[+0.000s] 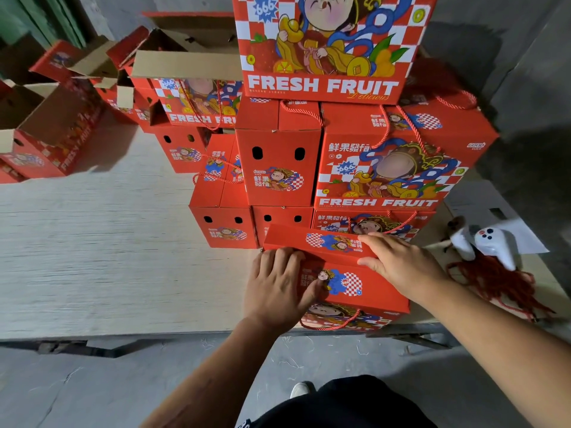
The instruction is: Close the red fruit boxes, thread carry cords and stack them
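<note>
From the head camera, a person leans over a red fruit box (355,285) at the near edge of the worktop (108,257), directly in front of the stack of closed boxes (340,156), apparently so the finished box can go straight up. The left hand (278,291) lies on the box's near top panel, fingers (284,257) loosely together, seemingly steadying it. The right hand (398,264) presses the far lid flap (318,240) down, fingers nearly straight, thumb at its edge. A carry cord (330,325) already hangs across the box's front. Spare red cords (494,282) lie to the right of the box, within reach.
</note>
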{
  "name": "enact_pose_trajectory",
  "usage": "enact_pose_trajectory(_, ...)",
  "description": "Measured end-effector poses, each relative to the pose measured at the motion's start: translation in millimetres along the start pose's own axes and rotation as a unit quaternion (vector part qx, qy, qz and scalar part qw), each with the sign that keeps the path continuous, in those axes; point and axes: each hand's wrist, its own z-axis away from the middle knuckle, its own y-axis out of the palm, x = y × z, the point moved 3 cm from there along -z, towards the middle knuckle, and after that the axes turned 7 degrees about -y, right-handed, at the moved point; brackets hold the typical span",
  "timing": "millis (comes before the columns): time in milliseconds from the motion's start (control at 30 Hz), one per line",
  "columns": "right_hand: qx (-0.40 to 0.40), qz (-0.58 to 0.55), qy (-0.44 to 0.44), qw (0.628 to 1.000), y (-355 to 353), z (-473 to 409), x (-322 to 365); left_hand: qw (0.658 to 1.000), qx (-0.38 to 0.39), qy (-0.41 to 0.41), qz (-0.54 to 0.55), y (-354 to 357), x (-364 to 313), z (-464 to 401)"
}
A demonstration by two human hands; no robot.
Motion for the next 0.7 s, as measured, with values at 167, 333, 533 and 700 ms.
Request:
enact_pose_trajectory(167, 0.000, 0.012, 0.004, 1.000, -4.6, -3.4, -8.5, 0.999, 0.005, 0.038, 0.031, -3.2, -0.1, 0.2)
enact_pose_trajectory(333, -0.009, -0.007, 0.022, 1.000, -1.5, -4.9, -13.6, 0.998, -0.014, 0.062, 0.030, -0.2, 0.2, -5.4)
enact_pose_trajectory(533, -0.024, -0.026, 0.017, 0.999, 1.9, -4.7, -17.6, 0.998, -0.039, 0.054, 0.010, 2.3, 0.8, -10.1)
enact_pose_trajectory(700, -0.004, -0.097, 0.053, 0.994, 17.7, -0.6, -13.4, 0.995, -0.073, 0.062, 0.020, 3.1, 0.3, -5.4)
